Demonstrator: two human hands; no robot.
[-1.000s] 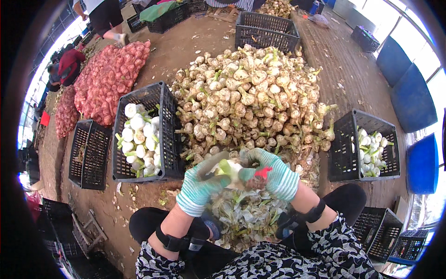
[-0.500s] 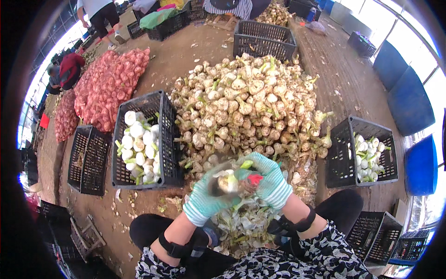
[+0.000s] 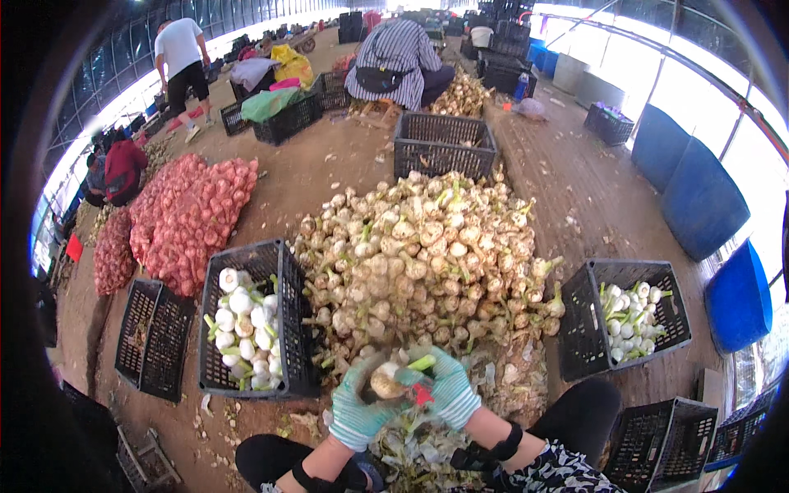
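Observation:
My left hand (image 3: 358,404), in a green-and-white striped glove with a dirty dark palm, is closed around a garlic bulb (image 3: 386,383). The bulb is pale, with a short green stem pointing right toward my other hand. Close against it, my right hand (image 3: 452,389), gloved the same way, has its fingers curled in. A small red piece (image 3: 422,394) shows at those fingers; what it belongs to is hidden. Just beyond both hands lies a big heap of unpeeled garlic bulbs (image 3: 419,255). Peeled skins (image 3: 419,444) litter the ground below, between my legs.
Black crates with white peeled garlic stand at left (image 3: 297,361) and right (image 3: 579,329). An empty black crate (image 3: 444,160) sits behind the heap. Red net sacks of garlic (image 3: 193,214) lie far left. A person in a striped top (image 3: 394,62) sits bent over ahead; others are farther left.
The view has tilted up, so the heap and crates sit lower and more of the background shows. Both hands stay together at the garlic bulb, which looks less blurred now.

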